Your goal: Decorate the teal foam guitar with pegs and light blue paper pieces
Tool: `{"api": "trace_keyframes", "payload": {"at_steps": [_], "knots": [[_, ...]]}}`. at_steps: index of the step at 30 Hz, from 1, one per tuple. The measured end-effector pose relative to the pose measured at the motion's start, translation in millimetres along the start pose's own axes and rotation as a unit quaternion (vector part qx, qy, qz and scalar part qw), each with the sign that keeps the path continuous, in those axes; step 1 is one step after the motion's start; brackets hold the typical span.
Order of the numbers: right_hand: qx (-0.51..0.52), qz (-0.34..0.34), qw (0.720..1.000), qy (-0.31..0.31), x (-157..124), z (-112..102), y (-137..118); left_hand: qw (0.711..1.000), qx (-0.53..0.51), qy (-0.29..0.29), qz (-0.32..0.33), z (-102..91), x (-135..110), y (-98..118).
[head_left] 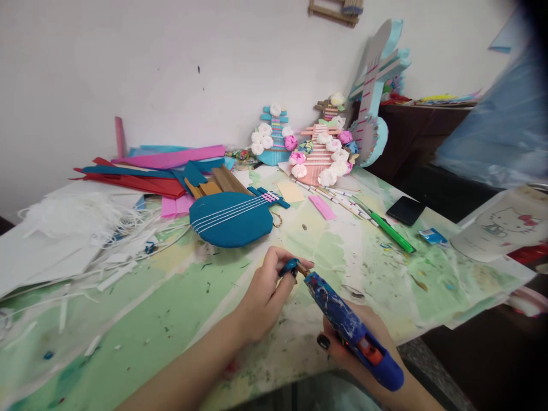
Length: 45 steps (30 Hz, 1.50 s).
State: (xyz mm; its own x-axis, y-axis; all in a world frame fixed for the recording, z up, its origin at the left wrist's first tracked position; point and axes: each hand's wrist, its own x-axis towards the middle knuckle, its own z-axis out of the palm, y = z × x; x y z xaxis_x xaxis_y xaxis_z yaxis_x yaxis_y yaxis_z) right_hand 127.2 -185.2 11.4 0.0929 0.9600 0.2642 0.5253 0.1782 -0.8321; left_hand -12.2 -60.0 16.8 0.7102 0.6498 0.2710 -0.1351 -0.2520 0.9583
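Note:
My right hand [342, 342] grips a blue glue gun [353, 334], its nozzle pointing up and left. My left hand [268, 294] pinches a small blue piece [290, 266] between thumb and fingers, right at the gun's nozzle tip. Both hands hover over the paint-stained green table cover [180, 302]. Just beyond them lies a teal guitar-shaped craft [233, 218] with white strings.
Coloured foam strips [162, 168] and white scraps [77, 228] pile at the left. Small decorated guitar models [319, 151] stand by the wall, with a large one [372, 97] leaning. A green pen [391, 233], black phone [406, 210] and a Hello Kitty bag [505, 225] sit right.

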Motion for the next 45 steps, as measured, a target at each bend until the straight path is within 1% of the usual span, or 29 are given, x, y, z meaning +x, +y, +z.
{"api": "trace_keyframes", "payload": {"at_steps": [5,8,14,17,23,25,26,28,30,31,33,35,37,38,42,43,45], "knots": [[-0.009,-0.009,1.0,0.02,0.7,0.0,2.1,1.0,-0.005,0.0,-0.003,-0.2,-0.2,0.9],[-0.004,-0.001,1.0,0.005,0.8,0.9,2.3,1.0,0.01,-0.008,0.006,-0.3,-0.8,0.2],[-0.014,-0.015,1.0,-0.006,3.2,3.2,0.9,1.0,0.026,-0.015,0.005,0.0,-1.8,-0.4],[-0.024,-0.028,0.999,0.01,3.6,4.4,0.9,1.0,0.015,-0.01,0.0,0.2,-1.3,-0.5],[-0.051,-0.064,0.993,0.089,1.7,1.0,-1.8,0.999,-0.043,0.001,-0.01,1.3,1.9,-0.6],[-0.059,-0.069,0.992,0.089,1.2,-0.3,-2.8,0.998,-0.054,0.005,-0.015,1.9,2.4,0.5],[-0.063,-0.069,0.992,0.079,0.9,-0.5,-2.8,0.998,-0.056,0.007,-0.018,2.1,2.6,1.2],[-0.063,-0.063,0.995,0.054,0.3,-0.2,-1.9,0.998,-0.056,0.012,-0.023,2.0,2.9,2.4],[-0.052,-0.044,0.996,0.048,0.5,0.5,-0.3,0.998,-0.054,0.012,-0.033,1.4,3.5,2.2],[-0.046,-0.031,0.997,0.054,1.3,0.7,0.6,0.998,-0.048,0.011,-0.04,1.0,3.9,1.5],[-0.043,-0.006,0.995,0.088,5.2,0.4,2.4,0.998,-0.029,0.019,-0.054,0.6,4.5,-0.9],[-0.058,0.007,0.99,0.125,11.6,-0.6,4.7,0.997,-0.01,0.046,-0.061,0.9,4.2,-3.1],[-0.084,0.007,0.987,0.14,18.7,-1.5,7.9,0.996,0.0,0.072,-0.06,2.2,2.3,-3.8],[-0.098,0.005,0.986,0.137,21.7,-1.7,9.6,0.996,0.004,0.074,-0.056,3.1,0.8,-3.2],[-0.149,0.0,0.982,0.119,26.6,0.6,15.3,1.0,0.005,0.014,-0.026,6.9,-5.4,1.6],[-0.157,-0.002,0.981,0.113,26.2,1.9,16.0,1.0,0.0,0.007,-0.018,7.7,-6.3,2.5],[-0.17,-0.009,0.98,0.103,24.9,4.7,16.6,1.0,-0.01,0.011,-0.008,8.6,-6.8,3.0]]}}
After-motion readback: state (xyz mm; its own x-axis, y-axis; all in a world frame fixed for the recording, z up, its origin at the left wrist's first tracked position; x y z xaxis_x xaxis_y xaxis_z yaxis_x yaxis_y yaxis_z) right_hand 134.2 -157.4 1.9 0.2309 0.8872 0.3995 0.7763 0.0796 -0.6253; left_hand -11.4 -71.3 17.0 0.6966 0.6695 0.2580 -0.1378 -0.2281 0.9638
